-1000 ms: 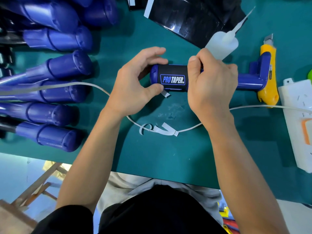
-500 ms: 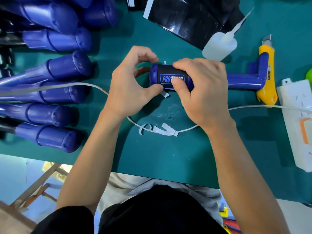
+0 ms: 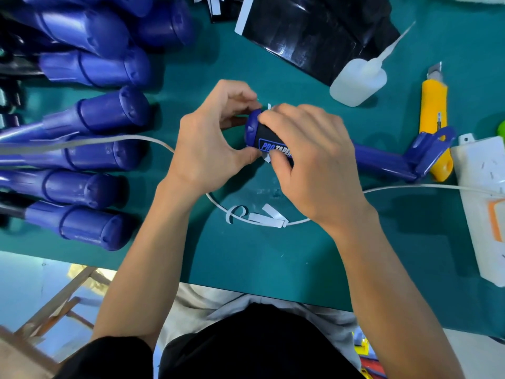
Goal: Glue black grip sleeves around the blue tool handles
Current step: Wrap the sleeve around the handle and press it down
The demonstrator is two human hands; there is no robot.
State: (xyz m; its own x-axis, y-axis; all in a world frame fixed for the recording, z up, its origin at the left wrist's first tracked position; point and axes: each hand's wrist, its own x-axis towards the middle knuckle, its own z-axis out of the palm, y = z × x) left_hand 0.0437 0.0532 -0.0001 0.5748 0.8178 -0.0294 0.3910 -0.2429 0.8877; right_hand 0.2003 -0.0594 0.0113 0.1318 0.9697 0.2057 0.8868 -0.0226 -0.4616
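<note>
A blue tool handle [image 3: 382, 160] lies across the middle of the green mat, its butt end [image 3: 252, 129] pointing left. A black grip sleeve [image 3: 269, 142] printed PRO TAPER is wrapped round that end. My left hand [image 3: 210, 140] pinches the butt end between thumb and curled fingers. My right hand [image 3: 314, 160] is curled over the sleeve and hides most of it. A white backing tab [image 3: 267, 159] sticks out under the sleeve by my left thumb.
Several bare blue handles [image 3: 101, 116] are stacked at the left. A glue bottle [image 3: 358, 83] and black sleeve sheets [image 3: 314, 31] lie behind. A yellow utility knife [image 3: 434, 119] and a white power strip [image 3: 483, 203] sit right; a white cable [image 3: 410, 187] and paper strips [image 3: 265, 217] lie near.
My right hand slid left from the shaft onto the sleeve and now covers most of the logo. My left fingers curled in tighter on the butt end. The handle tilted slightly.
</note>
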